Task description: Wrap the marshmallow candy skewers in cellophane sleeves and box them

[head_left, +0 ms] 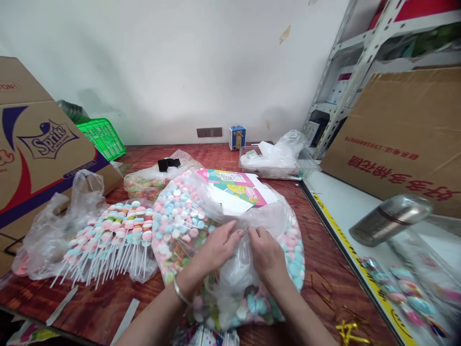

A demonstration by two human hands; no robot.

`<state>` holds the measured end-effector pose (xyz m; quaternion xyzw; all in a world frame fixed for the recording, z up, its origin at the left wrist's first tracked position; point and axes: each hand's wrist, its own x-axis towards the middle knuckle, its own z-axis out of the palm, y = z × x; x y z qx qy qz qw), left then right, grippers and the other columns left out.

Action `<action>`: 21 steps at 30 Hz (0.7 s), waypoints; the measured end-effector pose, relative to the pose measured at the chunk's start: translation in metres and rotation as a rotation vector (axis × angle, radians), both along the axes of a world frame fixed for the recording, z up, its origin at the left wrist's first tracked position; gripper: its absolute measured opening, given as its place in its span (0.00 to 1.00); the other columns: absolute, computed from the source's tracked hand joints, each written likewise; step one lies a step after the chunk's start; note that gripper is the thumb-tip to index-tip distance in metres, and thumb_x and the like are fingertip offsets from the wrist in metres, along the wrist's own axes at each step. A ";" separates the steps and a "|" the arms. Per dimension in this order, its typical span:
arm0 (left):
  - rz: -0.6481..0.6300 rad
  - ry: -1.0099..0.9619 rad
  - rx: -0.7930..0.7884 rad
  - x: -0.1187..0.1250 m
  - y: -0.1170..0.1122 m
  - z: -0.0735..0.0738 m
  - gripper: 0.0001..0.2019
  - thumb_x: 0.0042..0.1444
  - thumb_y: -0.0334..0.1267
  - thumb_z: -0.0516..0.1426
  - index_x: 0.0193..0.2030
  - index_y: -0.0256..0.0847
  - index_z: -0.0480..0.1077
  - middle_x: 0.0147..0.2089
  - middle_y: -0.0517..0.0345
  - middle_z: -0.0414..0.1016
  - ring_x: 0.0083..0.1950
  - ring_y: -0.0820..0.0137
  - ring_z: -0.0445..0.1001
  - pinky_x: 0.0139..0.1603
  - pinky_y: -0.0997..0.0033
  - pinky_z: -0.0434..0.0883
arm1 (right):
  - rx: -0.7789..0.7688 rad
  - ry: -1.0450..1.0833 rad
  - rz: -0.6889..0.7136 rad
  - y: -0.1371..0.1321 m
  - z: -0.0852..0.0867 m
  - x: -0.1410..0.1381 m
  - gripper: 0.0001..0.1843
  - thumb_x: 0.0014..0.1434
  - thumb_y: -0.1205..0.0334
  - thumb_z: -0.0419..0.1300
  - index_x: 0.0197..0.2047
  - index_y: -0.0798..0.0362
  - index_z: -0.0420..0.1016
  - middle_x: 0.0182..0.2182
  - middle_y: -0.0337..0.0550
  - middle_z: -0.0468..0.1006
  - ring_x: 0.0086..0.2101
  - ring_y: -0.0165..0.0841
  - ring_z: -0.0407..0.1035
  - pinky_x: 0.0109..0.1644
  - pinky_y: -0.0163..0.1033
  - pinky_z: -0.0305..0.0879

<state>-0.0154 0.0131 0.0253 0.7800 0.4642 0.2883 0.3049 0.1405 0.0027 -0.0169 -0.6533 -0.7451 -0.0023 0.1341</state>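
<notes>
My left hand (221, 244) and my right hand (267, 252) are close together over a big round spread of pastel marshmallows (180, 226). Both pinch a thin clear plastic bag (236, 274) that lies bunched across its middle; the fingertips are partly hidden in the film. A bangle (180, 290) circles my left wrist. Just beyond the hands, a colourful printed card (236, 187) with a white flap rests on the marshmallows. To the left lies a heap of marshmallow sticks (118, 230), their white stems pointing toward me.
A Sprite carton (46, 144) and a green basket (103, 137) stand left. At the back are a bag of small candies (147, 182), a blue box (237, 138) and a plastic tray (270, 168). A metal bottle (391, 218) and brown carton (399, 144) are right; gold ties (351, 331) lie nearby.
</notes>
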 end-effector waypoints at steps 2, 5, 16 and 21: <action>0.071 0.012 0.230 -0.004 -0.031 0.009 0.25 0.63 0.45 0.50 0.65 0.38 0.58 0.64 0.43 0.65 0.64 0.55 0.62 0.65 0.52 0.59 | -0.020 0.019 -0.053 0.023 -0.001 0.002 0.12 0.61 0.74 0.51 0.42 0.55 0.74 0.36 0.49 0.77 0.36 0.36 0.73 0.37 0.36 0.64; -0.385 0.023 0.476 0.002 -0.071 0.005 0.27 0.63 0.37 0.50 0.69 0.46 0.51 0.64 0.50 0.67 0.65 0.62 0.63 0.68 0.59 0.57 | -0.071 0.050 -0.084 0.049 -0.008 0.008 0.10 0.64 0.64 0.56 0.47 0.57 0.73 0.41 0.47 0.76 0.39 0.34 0.73 0.42 0.41 0.69; 0.015 -0.199 -0.092 0.021 0.040 -0.043 0.20 0.58 0.38 0.53 0.58 0.39 0.68 0.57 0.45 0.73 0.58 0.55 0.69 0.63 0.52 0.61 | 0.093 0.019 -0.084 0.023 0.053 0.027 0.16 0.66 0.64 0.46 0.44 0.54 0.75 0.39 0.51 0.78 0.38 0.39 0.71 0.39 0.40 0.59; 0.054 -0.389 -0.176 0.025 0.053 -0.052 0.16 0.56 0.35 0.52 0.47 0.37 0.75 0.47 0.50 0.78 0.50 0.58 0.72 0.57 0.59 0.66 | 0.220 -0.123 0.179 0.051 0.055 0.005 0.17 0.61 0.67 0.53 0.53 0.53 0.71 0.50 0.51 0.75 0.49 0.40 0.66 0.49 0.40 0.55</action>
